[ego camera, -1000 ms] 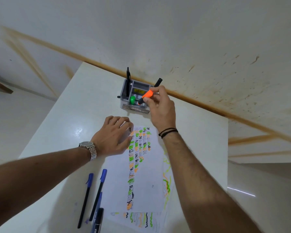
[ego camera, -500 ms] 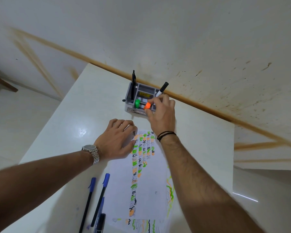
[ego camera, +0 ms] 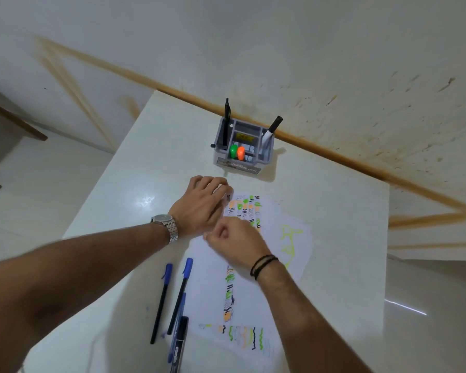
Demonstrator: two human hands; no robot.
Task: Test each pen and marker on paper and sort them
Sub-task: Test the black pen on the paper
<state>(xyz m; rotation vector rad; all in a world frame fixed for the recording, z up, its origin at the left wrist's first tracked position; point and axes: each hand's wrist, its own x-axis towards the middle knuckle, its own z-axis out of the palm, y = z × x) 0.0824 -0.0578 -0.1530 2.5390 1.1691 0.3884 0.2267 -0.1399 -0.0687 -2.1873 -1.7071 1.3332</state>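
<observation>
Two hands | left hand point(ego camera: 202, 204) flat on paper point(ego camera: 242, 267) | right hand point(ego camera: 237, 242) loosely curled above

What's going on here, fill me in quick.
A person is testing pens on paper and sorting them. The left hand presses flat on the scribbled paper. The right hand, loosely curled and empty, hovers over the sheet. The orange highlighter stands beside the green one in the grey organizer. Blue-capped pens wait nearby.

White table point(ego camera: 334, 211) set against a pale wall point(ego camera: 280, 49) marked with brown specks; wooden strip point(ego camera: 334, 154) along the wall behind the table's far edge; glossy pale floor point(ego camera: 38, 184) at left; dark wooden furniture point(ego camera: 16, 125), partly visible, at far left
</observation>
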